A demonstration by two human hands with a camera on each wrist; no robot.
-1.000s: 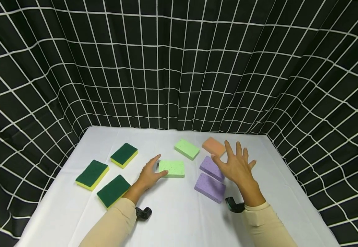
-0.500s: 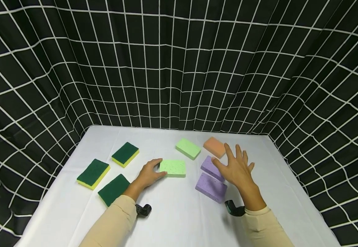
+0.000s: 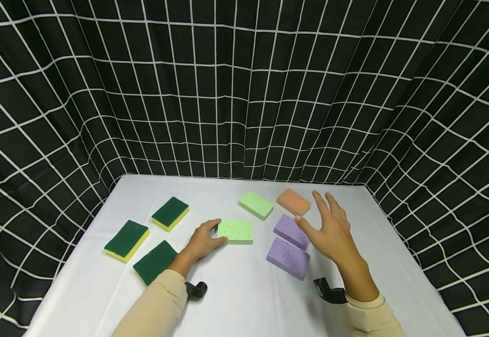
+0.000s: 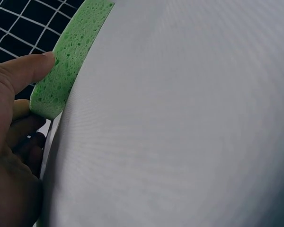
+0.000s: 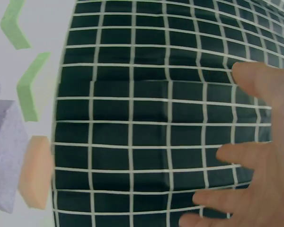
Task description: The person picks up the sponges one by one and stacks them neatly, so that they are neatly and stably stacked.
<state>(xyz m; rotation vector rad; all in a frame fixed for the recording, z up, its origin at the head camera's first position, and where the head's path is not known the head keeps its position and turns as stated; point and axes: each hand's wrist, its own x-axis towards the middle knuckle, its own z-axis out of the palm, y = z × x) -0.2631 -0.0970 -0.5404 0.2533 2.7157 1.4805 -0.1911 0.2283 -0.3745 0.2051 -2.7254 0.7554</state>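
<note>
My left hand (image 3: 201, 242) pinches the left end of a light green sponge (image 3: 237, 231) in the middle of the table. In the left wrist view the thumb presses the near side of this pitted green sponge (image 4: 75, 61), with the fingers curled at its far side. My right hand (image 3: 333, 231) is raised with fingers spread, holding nothing, to the right of two purple sponges (image 3: 288, 258). Nearby, an orange sponge (image 3: 293, 201) lies behind the purple pair. A second light green sponge (image 3: 256, 204) lies farther back, left of the orange one.
On the left lie three yellow sponges with dark green scouring tops, among them a nearest sponge (image 3: 156, 261) partly covered by my left forearm. A white cloth covers the table (image 3: 236, 299). Black curtains (image 3: 227, 93) with a white grid enclose its back and sides.
The left hand's fingers have closed in on the end of the green sponge, which stays in place. My right hand has shifted slightly right and turned, its fingers still spread.
</note>
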